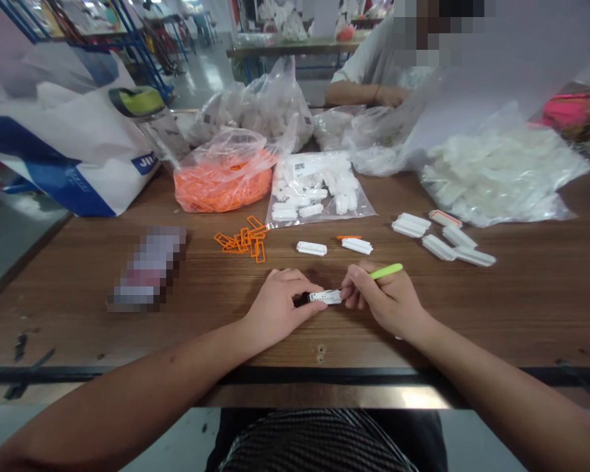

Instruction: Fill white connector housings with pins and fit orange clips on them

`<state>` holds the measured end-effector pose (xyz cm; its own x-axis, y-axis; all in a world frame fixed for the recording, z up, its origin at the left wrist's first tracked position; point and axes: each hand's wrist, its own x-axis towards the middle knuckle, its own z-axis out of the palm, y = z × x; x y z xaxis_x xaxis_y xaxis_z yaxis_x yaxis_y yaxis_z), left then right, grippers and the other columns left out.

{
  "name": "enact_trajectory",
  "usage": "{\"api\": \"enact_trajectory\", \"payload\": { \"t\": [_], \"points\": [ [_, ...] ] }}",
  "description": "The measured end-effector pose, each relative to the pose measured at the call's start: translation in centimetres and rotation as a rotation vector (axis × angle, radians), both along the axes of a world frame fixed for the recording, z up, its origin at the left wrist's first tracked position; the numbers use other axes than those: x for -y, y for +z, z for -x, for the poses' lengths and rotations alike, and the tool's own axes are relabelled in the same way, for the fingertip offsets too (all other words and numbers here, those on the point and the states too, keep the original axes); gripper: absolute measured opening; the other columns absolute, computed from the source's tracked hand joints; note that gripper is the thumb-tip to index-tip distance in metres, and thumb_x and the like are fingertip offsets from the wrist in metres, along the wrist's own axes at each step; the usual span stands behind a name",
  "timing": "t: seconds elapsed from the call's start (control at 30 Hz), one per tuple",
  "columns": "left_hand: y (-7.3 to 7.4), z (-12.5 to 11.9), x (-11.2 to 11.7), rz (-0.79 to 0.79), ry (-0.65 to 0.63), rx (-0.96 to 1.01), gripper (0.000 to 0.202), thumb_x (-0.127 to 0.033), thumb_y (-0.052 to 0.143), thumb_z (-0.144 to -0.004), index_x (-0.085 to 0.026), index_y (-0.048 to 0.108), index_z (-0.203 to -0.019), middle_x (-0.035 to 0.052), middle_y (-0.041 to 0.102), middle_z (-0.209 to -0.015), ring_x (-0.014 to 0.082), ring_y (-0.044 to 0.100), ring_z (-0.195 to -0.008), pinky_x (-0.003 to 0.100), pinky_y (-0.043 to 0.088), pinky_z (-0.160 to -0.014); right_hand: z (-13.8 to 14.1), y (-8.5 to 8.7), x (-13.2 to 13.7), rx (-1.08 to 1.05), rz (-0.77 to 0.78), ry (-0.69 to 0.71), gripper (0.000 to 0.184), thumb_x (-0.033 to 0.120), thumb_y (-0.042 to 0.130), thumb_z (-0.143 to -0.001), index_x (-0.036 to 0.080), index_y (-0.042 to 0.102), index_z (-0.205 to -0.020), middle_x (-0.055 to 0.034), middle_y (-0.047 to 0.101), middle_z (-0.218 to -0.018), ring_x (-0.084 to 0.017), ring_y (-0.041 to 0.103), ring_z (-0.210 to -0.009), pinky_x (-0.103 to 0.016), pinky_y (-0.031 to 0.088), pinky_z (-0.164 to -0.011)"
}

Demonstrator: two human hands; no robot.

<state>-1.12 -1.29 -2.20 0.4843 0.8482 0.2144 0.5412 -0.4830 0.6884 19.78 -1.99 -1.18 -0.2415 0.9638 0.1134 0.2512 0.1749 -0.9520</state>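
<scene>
Pinching a perforated white housing point(330, 297) between fingertips point(317, 306), the left hand point(275, 305) seemingly steadies it for the right hand's point(392, 300) clamped green-handled pick point(387, 271).

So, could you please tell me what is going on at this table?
A person's left-hand grip holds a small white part, while the right-hand grip holds a green-handled tool, its thin tip at that part. Beyond them, loose orange frames, more white parts and a clear bag of orange pieces lie on the table.

Bare forearms point(191, 367) angle inward, the left grip point(281, 303) pinching, the right grip point(392, 300) curled, its fingertips point(348, 292) seemingly bunched together.
</scene>
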Motion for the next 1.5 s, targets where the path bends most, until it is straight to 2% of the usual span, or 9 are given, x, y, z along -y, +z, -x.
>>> {"api": "enact_trajectory", "payload": {
  "t": [0.33,0.47,0.57,0.73,0.83,1.5],
  "points": [
    [0.1,-0.1,-0.1,0.006,0.004,-0.002,0.015,-0.030,0.074,-0.079,-0.024,0.073,-0.093,0.0001,0.071,-0.085,0.0177,0.063,-0.080,0.035,0.039,-0.078,0.0,-0.2,-0.1,0.056,-0.014,0.010,0.037,0.039,0.043,-0.097,0.017,0.061,-0.073,-0.0003,0.064,-0.060,-0.009,0.060,-0.049,-0.021,0.046,-0.047],
    [0.0,-0.1,0.0,0.005,0.004,0.004,0.014,-0.031,0.073,-0.080,-0.024,0.073,-0.091,0.0002,0.071,-0.084,0.0173,0.062,-0.079,0.035,0.039,-0.077,0.2,0.7,0.3,0.230,-0.180,0.083,0.036,0.032,0.041,-0.098,0.018,0.060,-0.071,0.0005,0.062,-0.060,-0.010,0.061,-0.055,-0.024,0.047,-0.056],
    [0.0,-0.1,0.0,-0.003,0.019,-0.003,0.013,-0.032,0.072,-0.080,-0.023,0.073,-0.090,0.0003,0.070,-0.083,0.0171,0.062,-0.077,0.035,0.039,-0.077,0.2,0.9,0.5,0.294,-0.268,0.095,0.035,0.030,0.042,-0.097,0.018,0.059,-0.069,0.0004,0.061,-0.059,-0.010,0.060,-0.056,-0.025,0.047,-0.057],
    [0.0,0.0,0.0,-0.008,0.007,-0.002,0.014,-0.031,0.073,-0.080,-0.026,0.073,-0.093,-0.0011,0.071,-0.085,0.0170,0.063,-0.080,0.034,0.038,-0.076,-0.1,0.6,0.3,0.081,-0.082,-0.006,0.037,0.036,0.043,-0.097,0.017,0.061,-0.071,-0.0001,0.064,-0.061,-0.008,0.060,-0.049,-0.020,0.045,-0.046],
    [0.0,0.0,0.0,-0.005,0.010,-0.004,0.013,-0.031,0.073,-0.080,-0.026,0.073,-0.092,-0.0009,0.071,-0.085,0.0171,0.063,-0.081,0.034,0.038,-0.076,-0.3,0.5,0.1,0.014,0.004,-0.016,0.040,0.040,0.044,-0.097,0.016,0.061,-0.069,-0.0007,0.065,-0.060,-0.008,0.060,-0.047,-0.019,0.044,-0.043],
    [0.1,0.0,-0.1,0.003,-0.001,-0.008,0.014,-0.032,0.072,-0.080,-0.026,0.073,-0.092,-0.0011,0.071,-0.085,0.0174,0.063,-0.081,0.034,0.039,-0.076,0.0,0.3,-0.2,-0.045,0.092,-0.016,0.042,0.046,0.046,-0.094,0.016,0.060,-0.069,-0.0014,0.063,-0.058,-0.009,0.060,-0.045,-0.018,0.044,-0.039]
  ]
}}
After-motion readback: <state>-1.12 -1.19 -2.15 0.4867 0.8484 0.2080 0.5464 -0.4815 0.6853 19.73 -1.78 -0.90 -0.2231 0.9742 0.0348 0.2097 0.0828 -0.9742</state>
